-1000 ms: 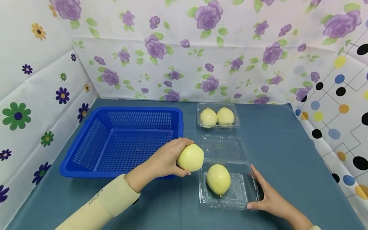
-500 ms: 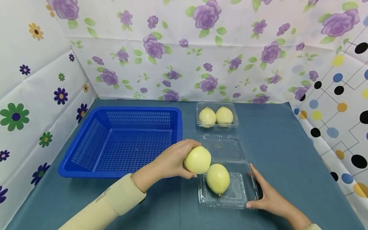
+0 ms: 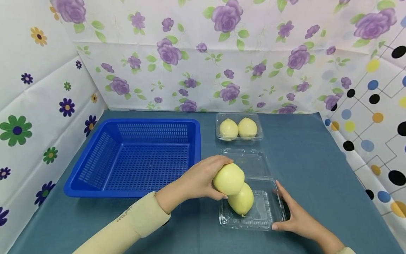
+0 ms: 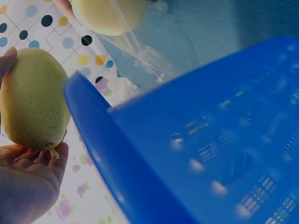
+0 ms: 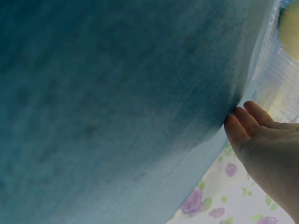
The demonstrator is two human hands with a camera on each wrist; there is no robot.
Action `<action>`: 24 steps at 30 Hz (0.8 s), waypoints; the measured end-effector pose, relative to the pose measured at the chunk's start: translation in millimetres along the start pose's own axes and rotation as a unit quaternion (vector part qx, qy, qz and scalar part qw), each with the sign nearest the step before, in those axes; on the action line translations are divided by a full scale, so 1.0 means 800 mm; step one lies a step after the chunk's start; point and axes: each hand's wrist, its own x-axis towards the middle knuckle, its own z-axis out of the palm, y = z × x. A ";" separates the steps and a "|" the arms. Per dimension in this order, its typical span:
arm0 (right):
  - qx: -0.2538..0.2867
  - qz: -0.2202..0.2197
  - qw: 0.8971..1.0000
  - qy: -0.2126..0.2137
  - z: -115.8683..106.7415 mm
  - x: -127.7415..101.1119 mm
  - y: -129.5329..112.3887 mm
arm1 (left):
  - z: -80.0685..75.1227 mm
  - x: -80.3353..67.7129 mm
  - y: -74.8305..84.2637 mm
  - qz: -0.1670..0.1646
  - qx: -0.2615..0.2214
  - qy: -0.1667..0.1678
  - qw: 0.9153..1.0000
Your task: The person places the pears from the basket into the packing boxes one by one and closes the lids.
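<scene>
My left hand [image 3: 203, 180] grips a pale yellow pear [image 3: 229, 179] over the left side of an open clear plastic clamshell box [image 3: 269, 220]. The held pear overlaps a second pear [image 3: 243, 204] lying in that box. In the left wrist view, thumb and fingers wrap the speckled pear [image 4: 35, 98], with its short stem pointing down. My right hand [image 3: 295, 218] holds the box's right side, thumb by the near corner and fingers along the wall. The right wrist view shows that hand [image 5: 268, 149] with its fingertips against the side.
A blue perforated basket [image 3: 133, 193] stands left of the box, its wall large in the left wrist view. Behind the open lid [image 3: 247, 164] sits another clear box [image 3: 260, 130] with two pears [image 3: 229, 129]. Patterned cloth walls [image 3: 203, 81] border the blue-green table [image 3: 304, 148].
My left hand has carried the pear right from beside the basket to over the open box, where it now overlaps the second pear. My right hand stays at the box's side.
</scene>
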 end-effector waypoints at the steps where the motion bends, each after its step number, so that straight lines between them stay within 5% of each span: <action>1: 0.000 0.001 1.000 0.001 0.000 0.000 0.000 | 0.001 0.002 0.001 0.002 0.000 -0.002 1.000; 14: 0.001 -0.021 1.000 0.002 -0.001 0.001 0.001 | 0.008 0.018 0.018 0.030 -0.013 0.012 0.999; 24: -0.002 -0.015 1.000 0.012 0.001 0.000 0.003 | 0.025 0.031 0.029 0.031 -0.023 -0.028 0.999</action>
